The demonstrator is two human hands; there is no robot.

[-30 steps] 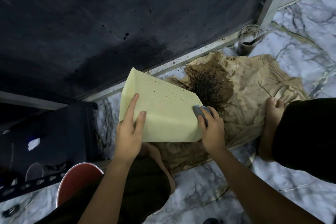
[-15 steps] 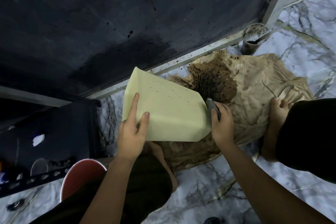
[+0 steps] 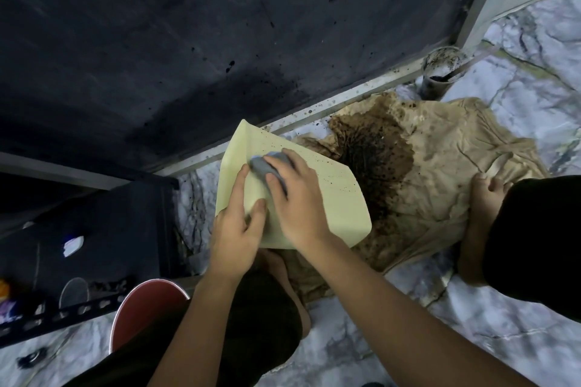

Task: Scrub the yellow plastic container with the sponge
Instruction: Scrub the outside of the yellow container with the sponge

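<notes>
The pale yellow plastic container (image 3: 333,198) is held tilted above the floor, its flat face dotted with small dark specks. My left hand (image 3: 235,229) grips its lower left edge, fingers spread over the face. My right hand (image 3: 295,198) presses a grey sponge (image 3: 267,166) against the upper left part of the face, close to the left fingers. The right hand is blurred and covers much of the sponge.
A stained beige cloth (image 3: 440,173) with a dark wet patch lies on the marble floor under the container. A dirty cup (image 3: 440,72) stands by the metal frame. A red bucket (image 3: 147,308) sits lower left beside a dark shelf. My bare feet rest on the cloth.
My right hand has carried the sponge from the container's right edge across to its upper left area. The left hand has kept its hold on the lower left edge.
</notes>
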